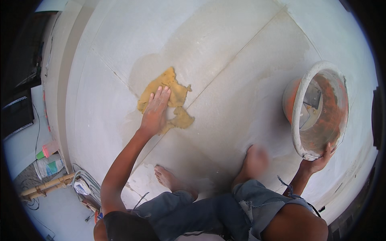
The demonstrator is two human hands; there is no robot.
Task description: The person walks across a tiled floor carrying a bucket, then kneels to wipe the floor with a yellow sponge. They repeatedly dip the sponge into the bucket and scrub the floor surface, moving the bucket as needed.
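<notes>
My left hand (157,110) lies flat, fingers extended, on a yellow sponge or cloth (172,87) with ragged edges, which rests on the pale tiled floor (217,132). A smaller torn piece (182,118) of the same stuff lies beside it. Damp-looking darker patches surround both. On the right, my right hand (321,159) grips the rim of a tilted orange bucket (333,111), whose rim and inside are coated with grey residue. Dark, flat pieces (312,95) lie within the bucket.
My bare feet (170,179) stand on the floor between the sponge and the bucket. Bamboo poles (48,185), coiled grey cable (87,177), a pink and green container (46,150) and a printed bag (51,167) are at the lower left, past a raised edge (64,78).
</notes>
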